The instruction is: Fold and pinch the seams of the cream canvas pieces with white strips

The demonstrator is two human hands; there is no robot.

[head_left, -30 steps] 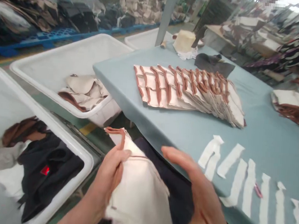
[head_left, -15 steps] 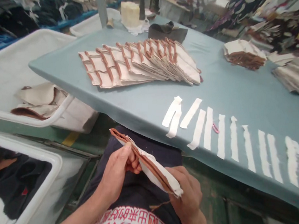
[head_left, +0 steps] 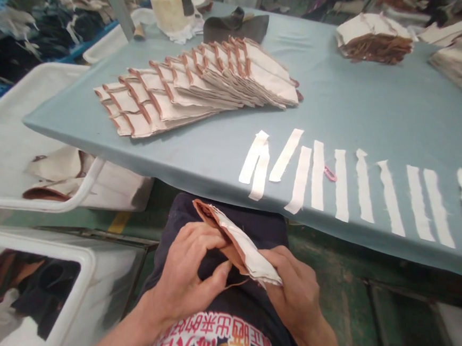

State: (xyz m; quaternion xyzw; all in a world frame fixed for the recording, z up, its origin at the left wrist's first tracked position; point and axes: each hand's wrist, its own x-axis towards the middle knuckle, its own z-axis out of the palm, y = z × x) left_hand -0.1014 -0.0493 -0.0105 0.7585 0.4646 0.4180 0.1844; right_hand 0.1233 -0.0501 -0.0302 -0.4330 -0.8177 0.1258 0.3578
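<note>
A folded piece of cream fabric with brown inner layers [head_left: 249, 246] is held over my lap, slanting down to the right. My right hand [head_left: 292, 287] grips its lower right end, thumb on top and fingers underneath. My left hand [head_left: 195, 263] is at its left side, fingertips on the brown layer and thumb lower down, apart from the index finger. Some of the left fingers are hidden. A thin loose thread [head_left: 237, 284] trails from the piece near the left thumb. Beyond, on the blue-green table [head_left: 176, 155], lies a fanned stack of similar cream and brown pieces [head_left: 206, 80].
Several white strips [head_left: 319, 174] lie along the near table edge, with a small pink clip-like item [head_left: 330, 173] among them. Fabric bundles [head_left: 373, 37] sit at the back right. White bins [head_left: 87, 268] holding cloth stand at left. A dark sheet [head_left: 236, 27] lies at the back.
My left hand has changed its hold, its thumb moving off the top edge to below the piece. The brown layer is spread wider. The view has shifted, so the table items sit higher.
</note>
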